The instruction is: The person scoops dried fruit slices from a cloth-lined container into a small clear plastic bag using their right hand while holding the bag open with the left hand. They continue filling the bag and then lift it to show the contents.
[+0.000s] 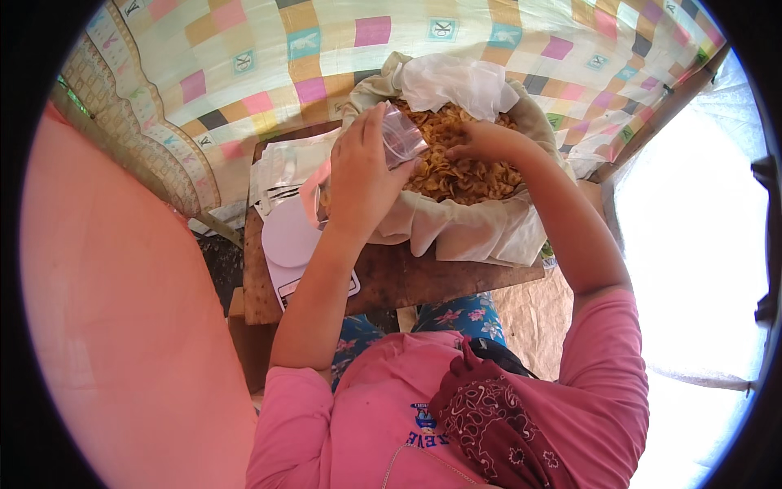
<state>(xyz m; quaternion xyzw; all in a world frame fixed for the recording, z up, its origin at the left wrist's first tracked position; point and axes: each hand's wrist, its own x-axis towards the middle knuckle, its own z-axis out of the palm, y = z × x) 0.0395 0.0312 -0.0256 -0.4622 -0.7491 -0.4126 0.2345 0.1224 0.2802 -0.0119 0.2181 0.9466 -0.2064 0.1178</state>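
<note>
My left hand (363, 165) grips a plastic pouch (403, 137) with a clear, glossy upper part and a pink lower part. The pouch is tilted, its clear end toward a heap of thin fried chips (467, 177). My right hand (489, 142) reaches into that heap from the right, thumb toward the pouch. Its fingertips are partly hidden among the chips, so whether it holds any does not show. The chips fill a wide container lined with cream cloth (464, 229). Below my left hand is a white kitchen scale (290, 235), partly covered by my forearm.
Flat, empty-looking pouches (284, 165) are stacked left of the container on the wooden table (397, 275). A translucent plastic sheet (452, 82) lies over the container's back rim. Patterned sheeting (342, 55) hangs behind, and a pink sheet (116, 305) closes the left side.
</note>
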